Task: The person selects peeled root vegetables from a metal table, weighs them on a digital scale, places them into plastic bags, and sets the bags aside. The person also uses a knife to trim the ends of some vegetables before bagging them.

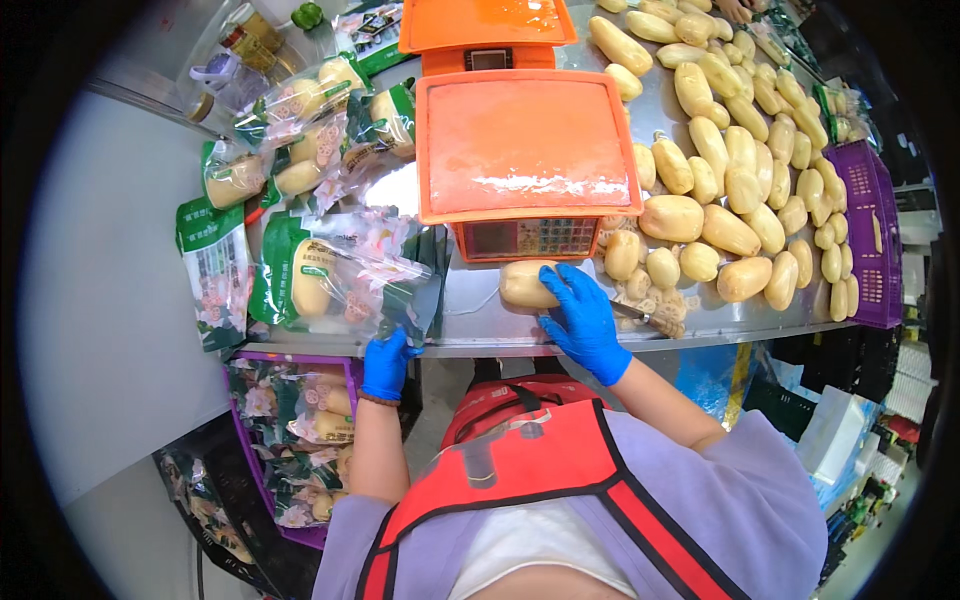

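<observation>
Both my hands wear blue gloves. My right hand (583, 322) has its fingers on the right end of a peeled lotus root segment (525, 283), which lies on the steel table in front of the orange scale (529, 150). My left hand (388, 365) pinches the lower edge of a green and clear plastic bag (375, 262) at the table's edge. Inside that bag, towards its left end, is one lotus root piece (311, 281). Just right of my right hand lies a knife (652, 321), its blade partly hidden, beside cut lotus root ends (667, 300).
Many peeled lotus roots (724, 225) cover the table's right side, by a purple crate (870, 232). Filled bags (307, 161) lie at the left. Below, a purple crate (236, 420) holds more bags. A second orange scale (487, 26) and another person's hand (735, 9) are farther back.
</observation>
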Motion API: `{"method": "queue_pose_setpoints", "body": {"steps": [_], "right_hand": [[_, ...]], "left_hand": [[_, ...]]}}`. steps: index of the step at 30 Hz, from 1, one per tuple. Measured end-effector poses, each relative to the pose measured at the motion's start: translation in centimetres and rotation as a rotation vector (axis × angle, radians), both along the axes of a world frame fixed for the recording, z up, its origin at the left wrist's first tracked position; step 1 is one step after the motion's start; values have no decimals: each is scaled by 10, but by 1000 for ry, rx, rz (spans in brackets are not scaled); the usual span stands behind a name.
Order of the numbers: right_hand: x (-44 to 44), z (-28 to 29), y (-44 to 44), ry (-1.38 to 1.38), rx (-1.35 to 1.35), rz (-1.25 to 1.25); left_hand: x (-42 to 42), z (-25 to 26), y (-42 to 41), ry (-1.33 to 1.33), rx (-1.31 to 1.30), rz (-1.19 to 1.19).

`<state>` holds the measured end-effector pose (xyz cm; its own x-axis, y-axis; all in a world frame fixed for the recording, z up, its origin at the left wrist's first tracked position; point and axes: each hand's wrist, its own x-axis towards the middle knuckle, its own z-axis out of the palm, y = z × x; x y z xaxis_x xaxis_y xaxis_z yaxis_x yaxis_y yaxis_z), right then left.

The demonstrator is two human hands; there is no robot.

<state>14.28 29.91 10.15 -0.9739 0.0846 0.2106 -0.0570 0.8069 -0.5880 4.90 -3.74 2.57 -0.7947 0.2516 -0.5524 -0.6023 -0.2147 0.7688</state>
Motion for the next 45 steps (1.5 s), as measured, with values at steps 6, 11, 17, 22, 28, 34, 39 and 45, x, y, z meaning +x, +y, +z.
{"method": "queue_pose_setpoints", "body": {"steps": [6,11,17,22,28,34,39,45], "right_hand": [[-14,-20,5,-48,222,40],[-14,-17,-18,-432,-978,-30],[-65,8,-74,-1025,-1277,35],[-125,-5,-128,-750,-1305,52],[-134,-45,-150,-486,-861,435],[-155,-74,-193,-434,-641,563],[-177,-71,-203,-403,-458,658],[-157,93,-185,86,-420,665]], "left_hand": [[1,8,12,29,-7,50],[2,-8,4,39,37,9],[3,8,7,54,-60,-49],[-2,12,5,87,-95,-305],[-1,13,0,90,0,-311],[-7,21,-1,111,-38,-444],[-14,25,-9,44,9,-409],[-53,109,-50,191,447,229]]}}
